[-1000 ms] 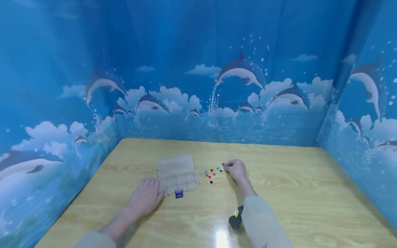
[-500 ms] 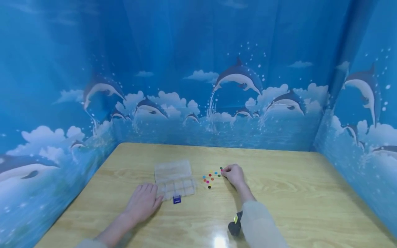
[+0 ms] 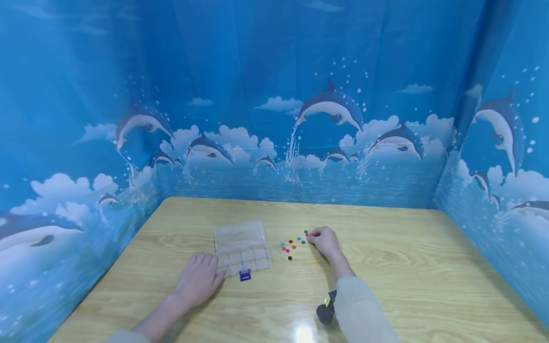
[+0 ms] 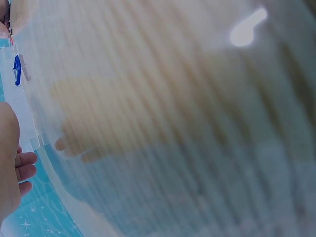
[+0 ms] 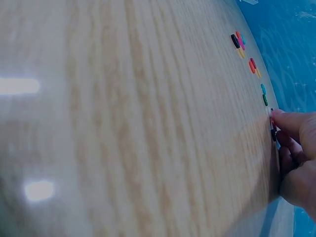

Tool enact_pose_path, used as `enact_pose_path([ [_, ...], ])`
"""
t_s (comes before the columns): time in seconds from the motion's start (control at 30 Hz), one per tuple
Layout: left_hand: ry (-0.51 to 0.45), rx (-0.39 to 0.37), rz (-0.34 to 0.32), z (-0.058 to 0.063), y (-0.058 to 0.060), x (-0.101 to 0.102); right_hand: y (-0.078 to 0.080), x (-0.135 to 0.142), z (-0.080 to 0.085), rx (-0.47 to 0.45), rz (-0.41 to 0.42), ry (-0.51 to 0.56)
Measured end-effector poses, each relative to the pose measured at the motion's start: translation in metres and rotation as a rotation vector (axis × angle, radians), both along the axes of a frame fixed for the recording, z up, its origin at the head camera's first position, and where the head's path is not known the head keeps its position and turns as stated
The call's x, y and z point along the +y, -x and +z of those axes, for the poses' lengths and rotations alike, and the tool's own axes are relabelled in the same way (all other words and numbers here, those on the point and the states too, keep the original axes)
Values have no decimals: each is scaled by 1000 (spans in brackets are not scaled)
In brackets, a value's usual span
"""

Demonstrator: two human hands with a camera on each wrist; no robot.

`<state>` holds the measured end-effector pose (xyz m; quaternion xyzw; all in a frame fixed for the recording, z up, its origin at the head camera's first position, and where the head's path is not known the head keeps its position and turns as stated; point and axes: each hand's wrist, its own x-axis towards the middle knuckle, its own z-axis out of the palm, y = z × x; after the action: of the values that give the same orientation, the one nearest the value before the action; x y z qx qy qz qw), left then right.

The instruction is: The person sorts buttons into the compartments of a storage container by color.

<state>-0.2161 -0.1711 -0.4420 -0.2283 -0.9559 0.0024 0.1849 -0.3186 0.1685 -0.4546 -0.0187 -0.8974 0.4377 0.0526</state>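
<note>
My left hand [image 3: 195, 281] lies flat at the left side of a clear plastic compartment box [image 3: 242, 262], thumb at its near left corner. The box's lid [image 3: 239, 237] is folded back, and a blue latch [image 3: 245, 275] sits on its front edge. In the left wrist view, the fingers [image 4: 27, 172] are loosely extended beside the box. My right hand [image 3: 326, 243] is at the right end of several small coloured buttons [image 3: 290, 241]. Its thumb and fingers pinch a small dark button [image 5: 274, 134], partly hidden by the fingertips. A pink button [image 3: 306, 234] is right at the fingertips.
A black button [image 3: 289, 258] lies nearest the table's front among the scattered ones. A black device with a yellow mark [image 3: 326, 312] is at the right sleeve. Dolphin-printed blue curtains [image 3: 274, 119] enclose the wooden table [image 3: 407, 267] on three sides.
The head view has tilted slightly, shifting everything a little lower and left. Both hands stay in nearly the same places relative to the box and buttons.
</note>
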Motion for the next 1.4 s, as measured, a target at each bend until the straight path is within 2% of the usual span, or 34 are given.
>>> enact_pose_path([
  [0.27,10,14,-3,-1,2,0,-2,1,5,-12,15,4],
  [0.5,14,5,2,-3,2,-2,-1,0,3,4,38,-11],
  [0.8,20,-3,2,-4,3,-2,0,0,2,-1,25,-28],
  [1.03,26,1,-1,-4,4,-1,-1,0,6,-53,9,-8],
  [1.4,24,52,-29,-3,2,-2,-1,3,4,-35,3,47],
])
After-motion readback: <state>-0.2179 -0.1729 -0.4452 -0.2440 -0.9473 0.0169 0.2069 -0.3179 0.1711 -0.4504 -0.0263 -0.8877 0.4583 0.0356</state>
